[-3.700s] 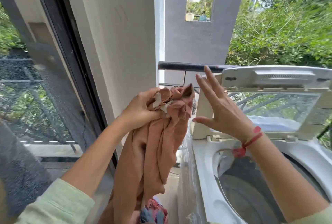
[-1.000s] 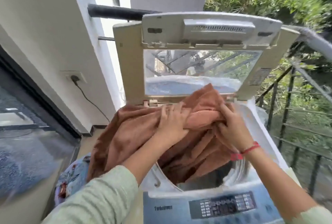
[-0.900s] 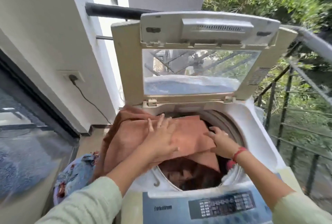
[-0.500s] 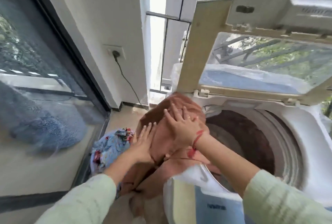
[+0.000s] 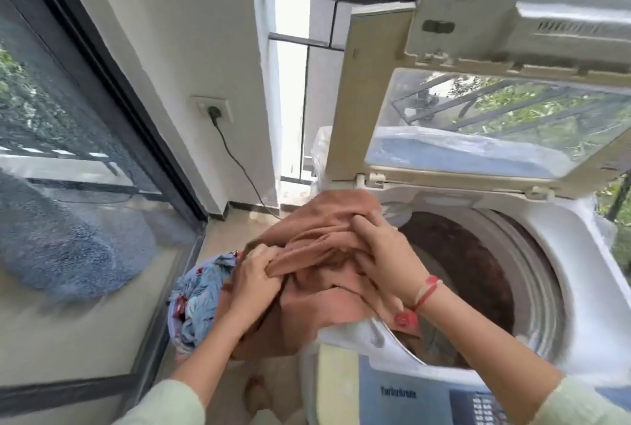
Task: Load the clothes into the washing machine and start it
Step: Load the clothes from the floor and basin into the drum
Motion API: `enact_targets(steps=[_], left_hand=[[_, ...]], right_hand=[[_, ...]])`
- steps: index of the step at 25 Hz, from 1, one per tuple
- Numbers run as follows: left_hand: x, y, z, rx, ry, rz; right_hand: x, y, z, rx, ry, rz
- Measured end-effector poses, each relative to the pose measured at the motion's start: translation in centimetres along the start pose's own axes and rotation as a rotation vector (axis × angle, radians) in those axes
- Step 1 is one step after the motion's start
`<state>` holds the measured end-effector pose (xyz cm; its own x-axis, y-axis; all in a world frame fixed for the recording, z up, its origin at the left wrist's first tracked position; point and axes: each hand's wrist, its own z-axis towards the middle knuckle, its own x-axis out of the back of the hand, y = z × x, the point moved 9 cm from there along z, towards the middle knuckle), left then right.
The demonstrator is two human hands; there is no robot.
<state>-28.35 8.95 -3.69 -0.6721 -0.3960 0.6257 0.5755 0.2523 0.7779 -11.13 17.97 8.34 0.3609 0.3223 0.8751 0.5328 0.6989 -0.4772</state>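
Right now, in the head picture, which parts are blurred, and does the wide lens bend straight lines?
Head view: motion blur smears the blue mat and the door frame at left; the left hand and right hand on the brown cloth are fairly sharp; the lid and wall edges slant from wide-angle distortion.

Reaches forward with both arms, forearms bare below pale green sleeves point(image 5: 164, 404). Grips a fold of the brown cloth point(image 5: 327, 220) with the left hand point(image 5: 254, 283), fingers curled, knuckles up. Clutches the same cloth from above with the right hand point(image 5: 386, 254), fingers bent into it, red thread point(image 5: 426, 295) around the wrist.
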Motion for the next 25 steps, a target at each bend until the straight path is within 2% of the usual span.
enact_targets(steps=[3,6,8,9,10,11,12,13,14,16,17,18,19,21,23,25], left_hand=[[1.0,10.8,2.4,-0.245,0.164,0.004],[-3.6,19.8,3.9,-0.321,0.063,0.078],[-7.6,22.1,3.9,-0.352,-0.076,0.296],[-10.1,21.8,3.8,-0.36,-0.199,0.447],[-12.4,21.0,3.3,-0.358,-0.377,0.6],[-14.3,19.6,2.4,-0.355,-0.57,0.724],[-15.5,18.1,1.5,-0.343,-0.741,0.755],[-15.4,17.1,0.7,-0.332,-0.82,0.653],[-13.9,16.6,0.7,-0.311,-0.77,0.478],[-7.0,14.0,1.6,-0.281,-0.4,0.152],[-3.3,11.1,1.4,-0.26,-0.242,0.106],[-0.2,7.6,1.0,-0.21,-0.161,0.11],[1.4,3.2,0.3,-0.105,-0.182,0.148],[0.5,-4.9,-1.9,0.095,-0.458,0.31],[-2.8,-9.7,-4.0,0.09,-0.666,0.44],[-5.4,-12.6,-4.1,0.098,-0.641,0.447]], right_hand=[[9.6,3.2,-3.2,-0.052,0.267,0.074],[17.4,6.7,-7.5,-0.076,0.502,0.036],[17.2,10.5,-10.0,-0.123,0.543,-0.074],[15.3,13.3,-10.8,-0.182,0.462,-0.167],[11.6,16.9,-11.1,-0.285,0.277,-0.264],[7.1,20.4,-11.6,-0.404,0.013,-0.317],[3.5,22.6,-12.3,-0.492,-0.207,-0.334],[1.4,23.1,-12.2,-0.529,-0.323,-0.312],[1.0,22.1,-11.1,-0.533,-0.306,-0.269],[2.4,17.0,-6.9,-0.419,-0.062,-0.126],[3.1,13.1,-4.6,-0.309,0.051,-0.038],[2.7,9.0,-2.6,-0.191,0.057,0.018],[1.2,4.5,-0.7,-0.073,-0.035,0.02],[-5.2,-2.2,1.6,0.109,-0.368,-0.26],[-11.9,-4.4,2.8,0.165,-0.633,-0.587],[-16.0,-4.5,3.6,0.106,-0.8,-0.805]])
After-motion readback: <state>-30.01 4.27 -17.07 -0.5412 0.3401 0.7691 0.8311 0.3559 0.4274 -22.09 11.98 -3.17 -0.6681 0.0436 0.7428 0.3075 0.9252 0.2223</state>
